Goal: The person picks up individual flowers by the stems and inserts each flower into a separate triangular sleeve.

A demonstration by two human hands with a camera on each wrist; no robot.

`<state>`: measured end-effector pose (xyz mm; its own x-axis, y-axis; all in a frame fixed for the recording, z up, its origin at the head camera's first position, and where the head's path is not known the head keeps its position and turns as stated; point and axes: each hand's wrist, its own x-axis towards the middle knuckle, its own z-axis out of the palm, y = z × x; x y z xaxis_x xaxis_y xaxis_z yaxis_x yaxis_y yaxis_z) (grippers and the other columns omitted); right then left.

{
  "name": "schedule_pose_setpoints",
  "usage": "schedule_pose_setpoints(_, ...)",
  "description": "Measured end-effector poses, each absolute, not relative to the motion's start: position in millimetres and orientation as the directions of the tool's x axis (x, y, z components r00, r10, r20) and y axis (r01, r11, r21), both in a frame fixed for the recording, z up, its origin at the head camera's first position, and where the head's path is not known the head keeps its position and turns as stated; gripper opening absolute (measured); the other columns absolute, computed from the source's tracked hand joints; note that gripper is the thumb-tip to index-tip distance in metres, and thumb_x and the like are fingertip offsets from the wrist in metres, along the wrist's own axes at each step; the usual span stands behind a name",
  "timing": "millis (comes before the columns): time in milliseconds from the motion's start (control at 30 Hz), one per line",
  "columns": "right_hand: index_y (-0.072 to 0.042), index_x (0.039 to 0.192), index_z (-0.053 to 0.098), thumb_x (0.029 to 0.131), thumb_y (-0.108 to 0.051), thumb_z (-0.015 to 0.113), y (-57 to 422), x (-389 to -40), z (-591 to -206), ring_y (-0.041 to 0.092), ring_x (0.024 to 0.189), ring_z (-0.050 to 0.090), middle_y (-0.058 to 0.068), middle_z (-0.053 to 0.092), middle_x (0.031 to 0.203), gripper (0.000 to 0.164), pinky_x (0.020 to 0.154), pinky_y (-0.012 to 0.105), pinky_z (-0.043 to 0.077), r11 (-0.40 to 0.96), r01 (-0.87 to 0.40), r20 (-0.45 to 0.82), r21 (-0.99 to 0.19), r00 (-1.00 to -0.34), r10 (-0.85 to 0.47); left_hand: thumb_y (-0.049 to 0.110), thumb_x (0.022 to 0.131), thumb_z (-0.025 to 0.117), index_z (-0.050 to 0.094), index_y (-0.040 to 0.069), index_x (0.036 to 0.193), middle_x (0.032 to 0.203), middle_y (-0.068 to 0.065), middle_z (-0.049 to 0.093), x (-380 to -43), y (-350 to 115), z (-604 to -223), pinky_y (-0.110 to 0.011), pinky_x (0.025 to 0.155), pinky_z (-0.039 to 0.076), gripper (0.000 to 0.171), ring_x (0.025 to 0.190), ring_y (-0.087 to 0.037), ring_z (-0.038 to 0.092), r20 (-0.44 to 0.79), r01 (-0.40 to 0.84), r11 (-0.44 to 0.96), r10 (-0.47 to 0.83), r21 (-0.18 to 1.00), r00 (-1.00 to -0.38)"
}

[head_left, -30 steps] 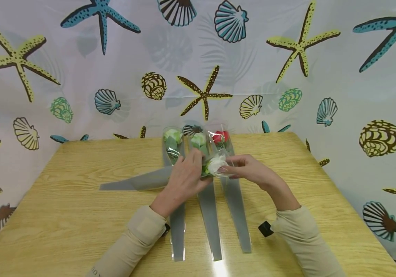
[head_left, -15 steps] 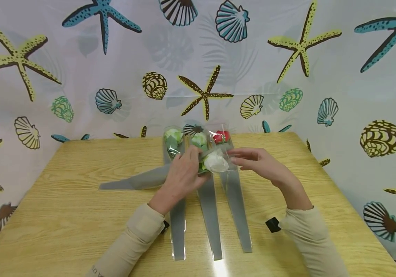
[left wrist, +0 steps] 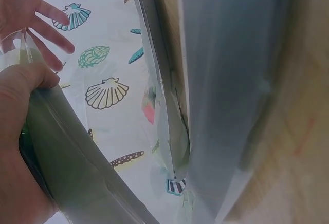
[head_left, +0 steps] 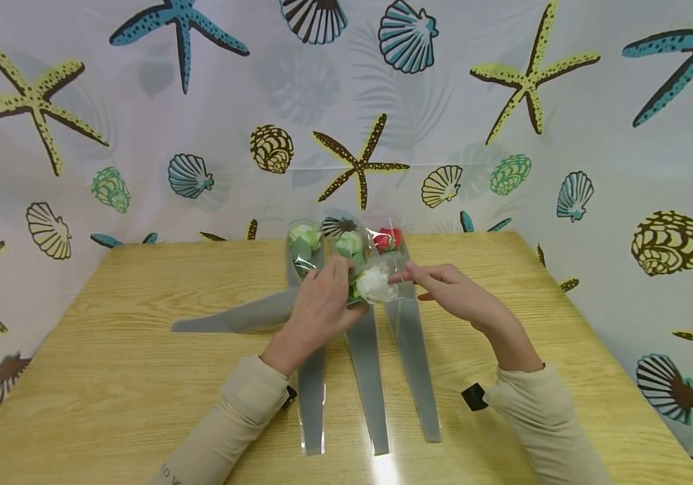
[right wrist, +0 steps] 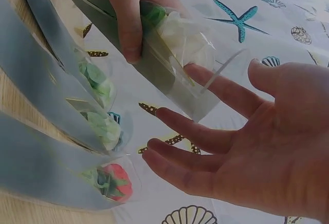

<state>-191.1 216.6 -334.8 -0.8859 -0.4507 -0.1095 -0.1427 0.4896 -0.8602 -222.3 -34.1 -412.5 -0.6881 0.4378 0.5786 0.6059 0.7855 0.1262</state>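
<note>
My left hand [head_left: 318, 306] grips a white artificial flower [head_left: 375, 283] in a clear-fronted, grey-backed sleeve [head_left: 237, 312], with the thumb across its front. Its narrow tail points left, and the bloom end faces my right hand [head_left: 461, 296]. In the right wrist view, that hand's index finger [right wrist: 226, 90] reaches into the sleeve's mouth, its tip beside the white petals. The other fingers are spread and hold nothing. Behind lie two pale green flowers, one left [head_left: 304, 237] and one in the middle [head_left: 348, 244], and a red flower [head_left: 387, 239], each wrapped alike.
Grey tails [head_left: 368, 384] of the three lying sleeves run toward the front of the wooden table [head_left: 140, 397]. The held flower crosses above them. A white cloth [head_left: 213, 128] printed with shells and starfish hangs behind the table and along its sides.
My right hand let go of the white flower's wrapping and drew back right, then came in again with its index finger at the sleeve's mouth. My left hand keeps its grip.
</note>
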Motion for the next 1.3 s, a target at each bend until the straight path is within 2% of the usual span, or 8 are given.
schedule_pose_setpoints(400, -0.002, 0.15, 0.057, 0.116, -0.045, 0.03, 212, -194, -341, 0.043, 0.157, 0.035, 0.019, 0.043, 0.166, 0.06, 0.118, 0.061, 0.043, 0.46, -0.096, -0.156, -0.883, -0.863, -0.48, 0.038, 0.082, 0.09, 0.055, 0.005, 0.123, 0.105, -0.006, 0.061, -223, -35, -415, -0.035, 0.068, 0.047, 0.064, 0.084, -0.019, 0.064, 0.559, 0.6, 0.789, 0.44, 0.133, -0.703)
schedule_pose_setpoints(567, -0.001, 0.145, 0.044, 0.111, -0.04, 0.052, 210, -193, -338, 0.042, 0.146, 0.05, 0.025, 0.052, 0.153, 0.053, 0.114, 0.056, 0.049, 0.442, -0.015, -0.173, -0.897, -0.907, -0.383, 0.038, 0.083, 0.089, 0.056, 0.005, 0.128, 0.113, -0.007, 0.063, -224, -35, -414, -0.037, 0.069, 0.049, 0.065, 0.091, -0.021, 0.066, 0.552, 0.607, 0.785, 0.454, 0.124, -0.699)
schedule_pose_setpoints(667, -0.008, 0.153, 0.025, 0.105, -0.037, 0.065, 208, -194, -340, 0.042, 0.14, 0.057, 0.028, 0.043, 0.159, 0.069, 0.113, 0.055, 0.051, 0.407, 0.055, -0.205, -0.912, -0.92, -0.335, 0.037, 0.082, 0.089, 0.056, 0.006, 0.129, 0.115, -0.006, 0.065, -225, -37, -414, -0.04, 0.071, 0.051, 0.065, 0.096, -0.021, 0.069, 0.547, 0.603, 0.787, 0.45, 0.13, -0.706)
schedule_pose_setpoints(833, -0.022, 0.169, -0.006, 0.101, -0.028, 0.071, 201, -202, -358, 0.04, 0.135, 0.062, 0.029, 0.017, 0.171, 0.102, 0.114, 0.06, 0.048, 0.257, 0.151, -0.242, -0.955, -0.895, -0.374, 0.036, 0.081, 0.089, 0.056, 0.008, 0.128, 0.112, -0.006, 0.068, -226, -41, -409, -0.042, 0.072, 0.053, 0.064, 0.098, -0.022, 0.071, 0.564, 0.595, 0.792, 0.433, 0.134, -0.703)
schedule_pose_setpoints(900, -0.022, 0.169, -0.001, 0.102, -0.021, 0.071, 192, -207, -370, 0.035, 0.133, 0.062, 0.025, 0.023, 0.169, 0.099, 0.113, 0.06, 0.048, 0.134, 0.167, -0.207, -0.977, -0.896, -0.392, 0.038, 0.082, 0.089, 0.055, 0.008, 0.128, 0.111, -0.006, 0.068, -226, -42, -408, -0.041, 0.071, 0.052, 0.064, 0.096, -0.022, 0.07, 0.574, 0.594, 0.794, 0.43, 0.127, -0.697)
schedule_pose_setpoints(1033, -0.018, 0.167, 0.018, 0.102, -0.005, 0.067, 171, -210, -392, 0.023, 0.126, 0.061, 0.016, 0.043, 0.153, 0.082, 0.107, 0.049, 0.056, -0.102, 0.125, -0.079, -0.987, -0.925, -0.372, 0.044, 0.083, 0.089, 0.055, 0.007, 0.128, 0.107, -0.007, 0.069, -225, -42, -408, -0.04, 0.068, 0.051, 0.068, 0.093, -0.023, 0.07, 0.599, 0.591, 0.799, 0.422, 0.109, -0.681)
schedule_pose_setpoints(1167, -0.015, 0.163, 0.026, 0.101, -0.001, 0.065, 159, -209, -402, 0.018, 0.117, 0.065, 0.011, 0.048, 0.143, 0.075, 0.096, 0.033, 0.061, -0.19, 0.066, -0.009, -0.98, -0.958, -0.286, 0.047, 0.082, 0.09, 0.054, 0.006, 0.131, 0.107, -0.009, 0.07, -225, -43, -407, -0.041, 0.069, 0.052, 0.074, 0.095, -0.025, 0.071, 0.608, 0.593, 0.797, 0.415, 0.116, -0.677)
schedule_pose_setpoints(1300, -0.013, 0.161, 0.03, 0.101, -0.001, 0.065, 153, -207, -403, 0.017, 0.115, 0.066, 0.01, 0.048, 0.142, 0.071, 0.093, 0.033, 0.062, -0.237, 0.045, 0.008, -0.971, -0.975, -0.22, 0.048, 0.08, 0.092, 0.053, 0.006, 0.137, 0.116, -0.009, 0.069, -226, -43, -405, -0.042, 0.072, 0.052, 0.081, 0.102, -0.025, 0.07, 0.591, 0.606, 0.784, 0.427, 0.135, -0.685)
